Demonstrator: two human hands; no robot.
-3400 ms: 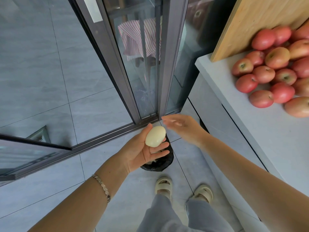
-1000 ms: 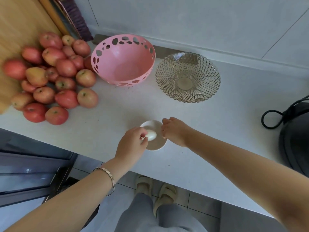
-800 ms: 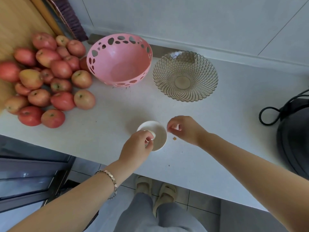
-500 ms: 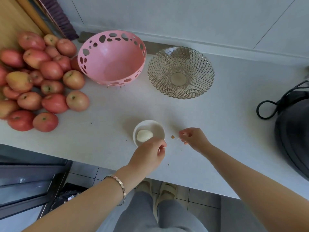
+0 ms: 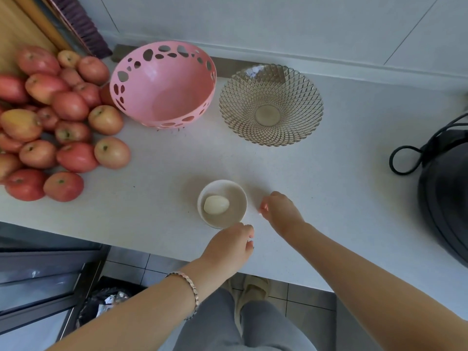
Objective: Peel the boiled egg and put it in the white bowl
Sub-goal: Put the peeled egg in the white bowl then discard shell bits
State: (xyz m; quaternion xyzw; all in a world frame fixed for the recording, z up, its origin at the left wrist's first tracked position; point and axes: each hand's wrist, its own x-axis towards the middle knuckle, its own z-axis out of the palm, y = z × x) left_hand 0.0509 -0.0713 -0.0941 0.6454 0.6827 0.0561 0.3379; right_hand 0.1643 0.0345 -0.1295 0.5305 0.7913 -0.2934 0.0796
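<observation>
The peeled boiled egg [image 5: 216, 204], smooth and white, lies inside the small white bowl [image 5: 239, 192] near the front edge of the counter. My left hand [image 5: 229, 245] hovers just in front of the bowl with loosely curled fingers and nothing in it. Just right of the bowl, my right hand [image 5: 281, 210] rests its bunched fingertips on the counter; what they pinch is hidden.
A pile of red apples [image 5: 50, 122] fills the left of the white counter [image 5: 329, 198]. A pink perforated bowl [image 5: 164, 84] and a wire basket [image 5: 271, 105] stand at the back. A black appliance with a cord [image 5: 445, 188] sits at the right. A bin [image 5: 106, 302] is on the floor.
My left hand set the egg in the white bowl, let go and drew back toward me. My right hand moved onto the shell crumb beside the bowl.
</observation>
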